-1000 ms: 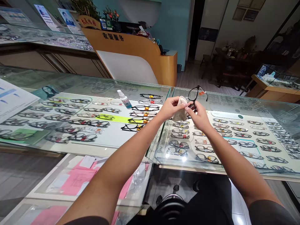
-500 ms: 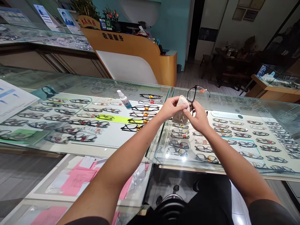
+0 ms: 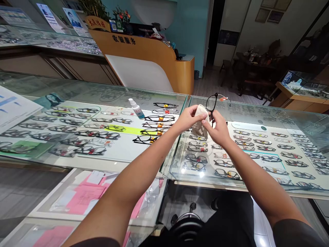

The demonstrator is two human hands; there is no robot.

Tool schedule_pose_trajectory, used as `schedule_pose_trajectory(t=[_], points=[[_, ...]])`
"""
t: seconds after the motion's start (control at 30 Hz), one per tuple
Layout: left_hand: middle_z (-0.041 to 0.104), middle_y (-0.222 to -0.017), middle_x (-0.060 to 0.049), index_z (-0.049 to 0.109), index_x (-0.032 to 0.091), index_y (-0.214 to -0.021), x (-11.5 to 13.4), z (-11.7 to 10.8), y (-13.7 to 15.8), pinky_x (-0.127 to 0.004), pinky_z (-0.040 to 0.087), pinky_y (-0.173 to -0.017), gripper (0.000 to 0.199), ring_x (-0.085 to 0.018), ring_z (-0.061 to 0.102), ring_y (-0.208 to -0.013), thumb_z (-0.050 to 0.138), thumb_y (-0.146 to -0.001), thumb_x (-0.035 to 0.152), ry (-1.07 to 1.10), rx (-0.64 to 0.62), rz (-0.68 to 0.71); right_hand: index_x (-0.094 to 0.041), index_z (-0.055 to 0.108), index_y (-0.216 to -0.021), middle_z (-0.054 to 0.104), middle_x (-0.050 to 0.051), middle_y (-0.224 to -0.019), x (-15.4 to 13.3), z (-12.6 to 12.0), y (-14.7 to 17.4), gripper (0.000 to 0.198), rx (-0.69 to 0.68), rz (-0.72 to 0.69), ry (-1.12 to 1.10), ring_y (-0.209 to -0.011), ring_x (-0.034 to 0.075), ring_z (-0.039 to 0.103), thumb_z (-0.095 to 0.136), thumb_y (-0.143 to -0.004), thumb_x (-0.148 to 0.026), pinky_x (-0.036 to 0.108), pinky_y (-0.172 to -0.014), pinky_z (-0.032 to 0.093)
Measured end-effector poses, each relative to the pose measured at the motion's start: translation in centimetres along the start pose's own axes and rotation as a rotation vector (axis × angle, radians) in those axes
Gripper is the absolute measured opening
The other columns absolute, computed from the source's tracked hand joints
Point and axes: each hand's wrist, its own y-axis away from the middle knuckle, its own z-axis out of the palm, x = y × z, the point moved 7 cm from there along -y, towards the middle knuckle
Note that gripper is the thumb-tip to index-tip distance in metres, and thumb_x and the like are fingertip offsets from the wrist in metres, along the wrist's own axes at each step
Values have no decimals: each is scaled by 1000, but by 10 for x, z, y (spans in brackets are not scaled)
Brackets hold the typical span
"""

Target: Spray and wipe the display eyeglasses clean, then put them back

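Observation:
Above the glass counter, my left hand (image 3: 189, 118) is closed on a cream cleaning cloth (image 3: 199, 127), which hangs down below the fingers. My right hand (image 3: 218, 129) grips a pair of black-framed eyeglasses (image 3: 211, 102) right beside it, with the thumb against the cloth. One lens rim and a temple stick up above the hands, and an orange tag shows there. The cloth and my fingers hide the rest of the frame. A white spray bottle (image 3: 136, 109) with a blue label stands on the counter to the left of my hands.
Several glasses lie in rows in the left glass showcase (image 3: 120, 156) and the right showcase (image 3: 177, 171). A few black frames (image 3: 159, 118) lie near the bottle. Pink papers (image 3: 84, 195) fill a lower drawer at left. A wooden cashier desk (image 3: 154, 51) stands beyond.
The eyeglasses have tilted slightly and shifted a little to the right. The cloth has moved a little with my fingers. Both hands keep their hold.

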Motion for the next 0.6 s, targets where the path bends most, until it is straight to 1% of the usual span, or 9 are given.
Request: schedule_pose_trajectory(t=[0.1,0.3,0.43,0.6], points=[[73,-92,-5,67,15,-96,-1,1,-1,-26,50,-73,59,-17,65,-82,90,-69,62,1,-27,-10,-27,43,-84,49,0,-83,0,0,0,29,-1,3,-4,-77,21,49,61,-94,-46,38,-71,41],[73,-90,-4,67,15,-95,-1,1,-1,-26,50,-70,53,-16,66,-79,92,-67,54,-20,-48,-1,-26,52,-92,54,2,-87,-1,0,0,26,-9,14,-4,-80,23,51,60,-97,-50,39,-74,45],[74,-88,-4,69,15,-91,3,0,-1,-26,50,-70,51,-17,66,-78,93,-66,52,-34,-46,39,-27,48,-88,52,2,-86,-1,1,1,29,-16,14,6,-79,23,51,59,-97,-52,39,-73,44],[74,-85,-4,71,15,-89,6,-2,-1,-27,51,-70,51,-18,66,-77,95,-64,52,-71,-39,48,-27,43,-85,50,0,-84,2,5,2,29,-40,51,28,-77,21,49,61,-95,-48,38,-69,41]])
